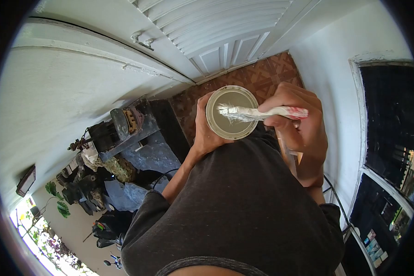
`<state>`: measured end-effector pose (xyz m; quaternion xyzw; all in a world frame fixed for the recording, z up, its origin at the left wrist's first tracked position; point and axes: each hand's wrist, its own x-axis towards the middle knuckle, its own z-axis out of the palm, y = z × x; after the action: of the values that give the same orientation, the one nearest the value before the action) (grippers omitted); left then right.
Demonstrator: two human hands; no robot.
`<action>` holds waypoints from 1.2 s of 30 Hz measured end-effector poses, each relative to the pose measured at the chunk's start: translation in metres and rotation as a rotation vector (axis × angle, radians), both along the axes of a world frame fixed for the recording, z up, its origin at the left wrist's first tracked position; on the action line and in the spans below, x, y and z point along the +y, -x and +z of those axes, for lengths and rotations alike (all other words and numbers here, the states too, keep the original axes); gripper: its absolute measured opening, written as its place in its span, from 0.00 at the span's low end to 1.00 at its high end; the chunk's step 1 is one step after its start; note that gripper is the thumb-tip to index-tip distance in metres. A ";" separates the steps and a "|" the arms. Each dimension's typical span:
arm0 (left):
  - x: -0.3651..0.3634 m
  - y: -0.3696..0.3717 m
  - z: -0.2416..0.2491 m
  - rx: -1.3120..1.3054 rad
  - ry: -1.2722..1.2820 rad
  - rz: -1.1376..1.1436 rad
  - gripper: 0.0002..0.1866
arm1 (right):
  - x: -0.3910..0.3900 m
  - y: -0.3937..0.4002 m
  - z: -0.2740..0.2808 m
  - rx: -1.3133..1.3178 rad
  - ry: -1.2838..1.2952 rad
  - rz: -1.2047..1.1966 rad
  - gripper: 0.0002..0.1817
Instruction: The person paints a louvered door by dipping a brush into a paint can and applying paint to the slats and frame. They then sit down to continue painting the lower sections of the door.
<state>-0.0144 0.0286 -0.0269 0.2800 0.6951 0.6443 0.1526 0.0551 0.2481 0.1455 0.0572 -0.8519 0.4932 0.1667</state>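
Note:
My left hand [206,129] is wrapped round the side of a round, pale paint container [209,115], held in front of my body with its mouth facing up. Whitish-grey paint [232,97] covers its inside. Between the thumb and fingers of my right hand [301,115] is a paintbrush [257,112], lying level across the container's mouth. White paint coats its splayed bristles, which point left over the middle of the opening. The handle is smeared white, with red at its end.
A white louvred door [225,55] stands ahead above a brown patterned floor [276,71]. White walls flank me, with a dark window [386,106] on the right. A grey-topped table [156,149] loaded with assorted objects is at the left, near a plant [62,209].

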 end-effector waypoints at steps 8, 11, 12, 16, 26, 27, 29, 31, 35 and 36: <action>-0.002 0.007 0.001 0.022 -0.054 -0.010 0.59 | -0.017 0.028 -0.013 0.004 -0.135 0.104 0.12; 0.000 0.010 0.002 0.067 -0.069 -0.012 0.59 | -0.022 0.035 -0.018 0.016 -0.152 0.119 0.12; 0.001 0.012 0.005 0.091 -0.058 -0.018 0.59 | -0.023 0.036 -0.019 0.015 -0.156 0.126 0.13; 0.000 0.017 0.000 0.233 0.037 -0.038 0.58 | -0.027 0.039 -0.026 0.024 -0.177 0.149 0.13; -0.003 0.024 -0.012 0.095 0.024 -0.055 0.61 | -0.018 0.041 -0.019 -0.040 -0.095 0.107 0.12; -0.003 0.023 -0.009 0.014 -0.025 -0.051 0.61 | -0.015 0.041 -0.017 -0.032 -0.002 0.093 0.13; -0.002 0.024 -0.004 -0.070 -0.082 -0.039 0.61 | -0.009 0.038 -0.016 -0.057 0.200 0.031 0.17; 0.002 0.025 -0.001 -0.072 -0.102 -0.022 0.60 | 0.003 0.032 -0.019 -0.122 0.410 -0.067 0.22; 0.006 0.031 0.002 -0.039 -0.113 -0.015 0.58 | 0.018 0.030 -0.056 -0.066 0.809 -0.296 0.23; 0.008 0.033 0.005 -0.002 -0.090 -0.005 0.58 | 0.025 0.027 -0.069 -0.073 0.915 -0.327 0.20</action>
<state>-0.0470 0.0367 -0.0218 0.2877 0.6644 0.6750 0.1423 0.0278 0.2736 0.0762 -0.1736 -0.5508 0.7862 0.2201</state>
